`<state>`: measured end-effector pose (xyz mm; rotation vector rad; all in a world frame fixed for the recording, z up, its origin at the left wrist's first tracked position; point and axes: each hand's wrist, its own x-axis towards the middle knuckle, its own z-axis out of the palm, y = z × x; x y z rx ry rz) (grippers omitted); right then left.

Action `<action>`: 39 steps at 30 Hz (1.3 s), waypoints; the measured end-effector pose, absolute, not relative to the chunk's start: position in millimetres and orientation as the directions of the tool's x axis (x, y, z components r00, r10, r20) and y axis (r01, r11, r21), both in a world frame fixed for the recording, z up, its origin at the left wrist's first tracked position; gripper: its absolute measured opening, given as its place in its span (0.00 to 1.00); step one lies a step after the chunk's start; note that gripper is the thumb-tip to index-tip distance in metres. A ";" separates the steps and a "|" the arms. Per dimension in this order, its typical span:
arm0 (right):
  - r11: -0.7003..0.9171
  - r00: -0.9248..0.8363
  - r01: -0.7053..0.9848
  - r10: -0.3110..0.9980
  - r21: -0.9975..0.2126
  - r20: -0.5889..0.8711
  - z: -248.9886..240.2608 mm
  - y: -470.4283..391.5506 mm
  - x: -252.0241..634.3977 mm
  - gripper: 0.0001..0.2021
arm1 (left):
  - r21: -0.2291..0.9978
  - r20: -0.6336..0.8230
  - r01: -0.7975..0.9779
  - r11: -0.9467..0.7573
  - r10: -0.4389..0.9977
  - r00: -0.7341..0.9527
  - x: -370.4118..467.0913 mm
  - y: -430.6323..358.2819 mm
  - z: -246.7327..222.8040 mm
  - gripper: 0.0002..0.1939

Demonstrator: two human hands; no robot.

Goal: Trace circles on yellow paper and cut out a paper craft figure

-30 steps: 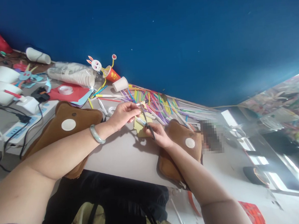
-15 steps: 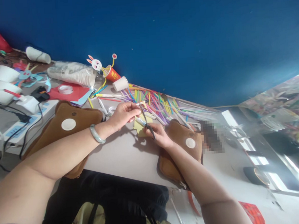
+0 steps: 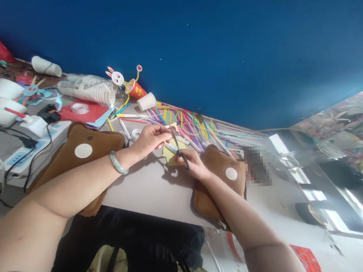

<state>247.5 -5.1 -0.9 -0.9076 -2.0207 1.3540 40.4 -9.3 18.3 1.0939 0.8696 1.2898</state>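
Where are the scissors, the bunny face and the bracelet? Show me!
Scissors point(image 3: 177, 148): head view, near the middle, on the blades just above the handles.
Bunny face point(image 3: 117, 78): head view, on the middle of the white face.
Bracelet point(image 3: 117, 164): head view, on the band.

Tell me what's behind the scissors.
Behind the scissors, yellow paper shows, with straws farther back. The right hand and scissors cover part of the paper, so its full outline cannot be seen.
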 end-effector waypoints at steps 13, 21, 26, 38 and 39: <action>0.259 -0.612 0.238 0.788 -0.936 0.062 -1.3 -5.0 247.2 0.29 | 0.952 0.090 -0.303 -0.050 0.988 0.122 39.1 -9.1 16.4 0.05; 0.271 -0.618 0.231 0.783 -0.934 0.075 -2.8 -4.4 247.7 0.28 | 0.954 0.081 -0.298 -0.042 0.989 0.122 39.8 -9.1 17.9 0.05; 0.282 -0.617 0.236 0.783 -0.930 0.081 -3.0 -4.2 247.9 0.28 | 0.952 0.082 -0.304 -0.043 0.990 0.117 39.6 -9.5 19.1 0.05; 0.274 -0.623 0.210 0.777 -0.939 0.087 0.6 -5.2 246.3 0.27 | 0.949 0.086 -0.311 -0.052 0.992 0.097 39.0 -9.5 19.6 0.06; 0.273 -0.622 0.211 0.778 -0.938 0.087 1.1 -5.3 246.0 0.27 | 0.949 0.084 -0.310 -0.051 0.992 0.096 38.9 -9.7 19.8 0.06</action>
